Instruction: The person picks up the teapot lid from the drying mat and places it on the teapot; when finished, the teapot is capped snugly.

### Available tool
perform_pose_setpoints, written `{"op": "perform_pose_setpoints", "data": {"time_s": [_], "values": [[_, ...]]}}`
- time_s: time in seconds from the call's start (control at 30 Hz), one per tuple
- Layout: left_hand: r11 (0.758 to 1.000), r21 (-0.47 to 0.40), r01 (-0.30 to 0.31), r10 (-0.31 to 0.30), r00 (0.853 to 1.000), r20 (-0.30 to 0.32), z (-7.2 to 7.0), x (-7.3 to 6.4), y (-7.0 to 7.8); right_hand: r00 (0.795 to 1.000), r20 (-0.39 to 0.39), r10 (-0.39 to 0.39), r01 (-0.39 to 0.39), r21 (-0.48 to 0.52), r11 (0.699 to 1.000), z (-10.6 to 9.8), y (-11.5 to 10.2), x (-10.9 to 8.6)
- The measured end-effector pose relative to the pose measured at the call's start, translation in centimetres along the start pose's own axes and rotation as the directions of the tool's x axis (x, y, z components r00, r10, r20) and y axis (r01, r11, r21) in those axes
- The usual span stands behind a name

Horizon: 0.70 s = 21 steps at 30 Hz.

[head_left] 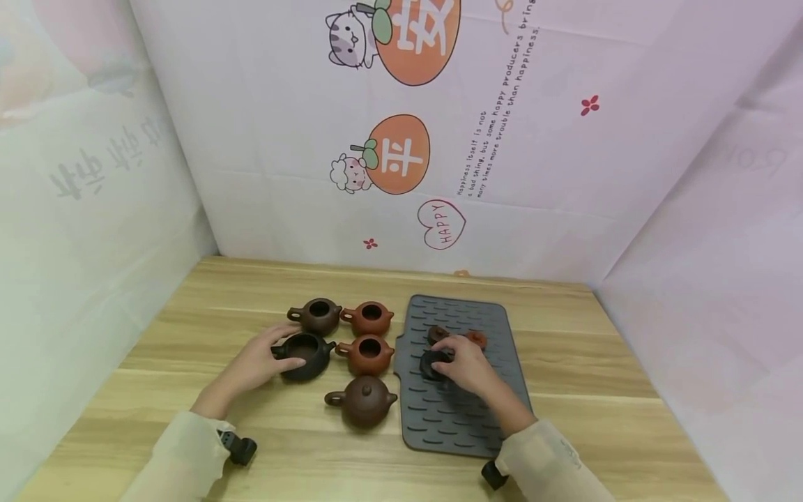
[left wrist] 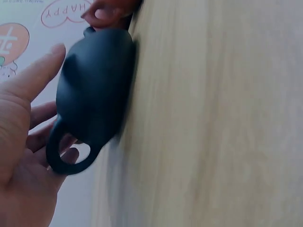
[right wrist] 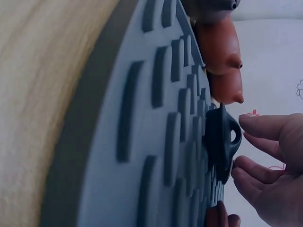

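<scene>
A lidless black teapot stands on the wooden table, its spout pointing right. My left hand is around its handle side, the thumb over the opening and the other fingers behind. In the left wrist view the thumb stands apart from the black body. On the grey ridged mat lies a black teapot lid with a looped knob. My right hand is over this lid; in the right wrist view its thumb and fingertips are spread close to the knob, with a gap showing.
Beside the black teapot stand a lidless brown teapot, two lidless reddish teapots, and a brown teapot with its lid on. A dark brown lid and a reddish lid lie on the mat. Printed cloth walls surround the table.
</scene>
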State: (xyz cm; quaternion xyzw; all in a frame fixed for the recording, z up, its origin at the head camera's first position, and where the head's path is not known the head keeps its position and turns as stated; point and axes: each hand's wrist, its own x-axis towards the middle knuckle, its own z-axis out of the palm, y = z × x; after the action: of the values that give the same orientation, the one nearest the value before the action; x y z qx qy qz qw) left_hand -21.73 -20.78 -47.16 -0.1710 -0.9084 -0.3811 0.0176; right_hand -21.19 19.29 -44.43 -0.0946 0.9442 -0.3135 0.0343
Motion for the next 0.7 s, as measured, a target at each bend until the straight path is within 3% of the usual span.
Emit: {"op": "perform_pose_setpoints", "data": {"time_s": [0.3, 0.7], "values": [[0.998, -0.060, 0.017, -0.017, 1.000, 0.011, 0.2, 0.0, -1.7, 0.999, 0.001, 0.046, -0.046, 0.032, 0.998, 0.1, 0.8, 0.2], [0.994, -0.097, 0.057, -0.056, 0.998, 0.008, 0.1, -0.1, -1.4, 0.999, -0.030, 0.041, -0.040, 0.040, 0.998, 0.5, 1.2, 0.5]]}}
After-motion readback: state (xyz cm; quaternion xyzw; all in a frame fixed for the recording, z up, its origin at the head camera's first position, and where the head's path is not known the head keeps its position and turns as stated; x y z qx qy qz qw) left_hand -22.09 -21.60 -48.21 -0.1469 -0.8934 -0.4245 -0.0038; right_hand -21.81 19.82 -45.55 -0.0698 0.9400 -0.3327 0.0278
